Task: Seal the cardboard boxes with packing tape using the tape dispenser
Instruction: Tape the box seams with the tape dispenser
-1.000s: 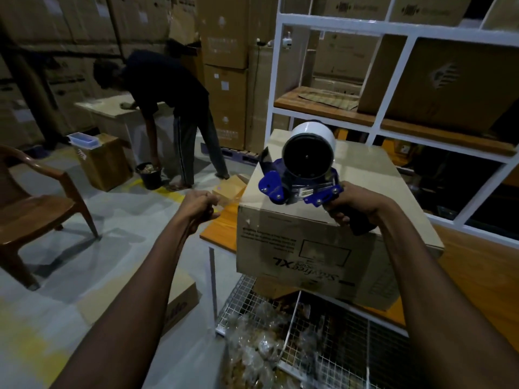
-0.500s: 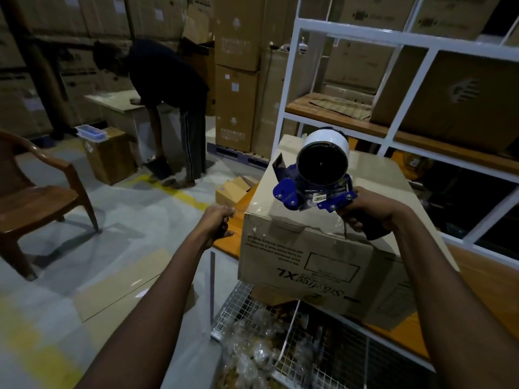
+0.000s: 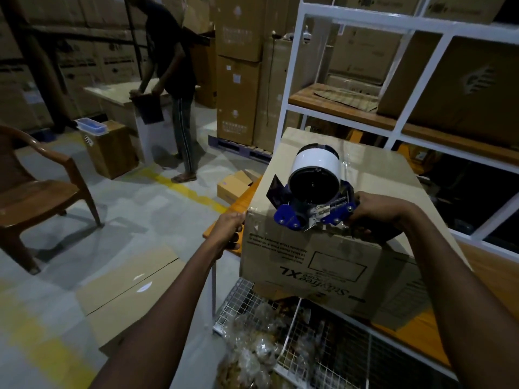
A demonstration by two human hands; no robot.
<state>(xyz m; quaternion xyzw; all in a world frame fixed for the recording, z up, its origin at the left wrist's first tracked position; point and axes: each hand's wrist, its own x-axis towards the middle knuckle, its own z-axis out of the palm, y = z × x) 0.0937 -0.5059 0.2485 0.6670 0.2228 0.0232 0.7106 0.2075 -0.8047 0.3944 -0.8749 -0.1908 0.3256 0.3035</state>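
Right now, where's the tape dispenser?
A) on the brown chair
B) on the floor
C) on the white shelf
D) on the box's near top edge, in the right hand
D: the right hand grips the tape dispenser, which sits at the near top edge of the cardboard box.

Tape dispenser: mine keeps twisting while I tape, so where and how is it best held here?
Take the tape dispenser by the handle at its right end, coming from the right, as the right hand does. The white tape roll fills the top, and springs and metal edges sit exposed along the near side, so only the handle suits a fist.
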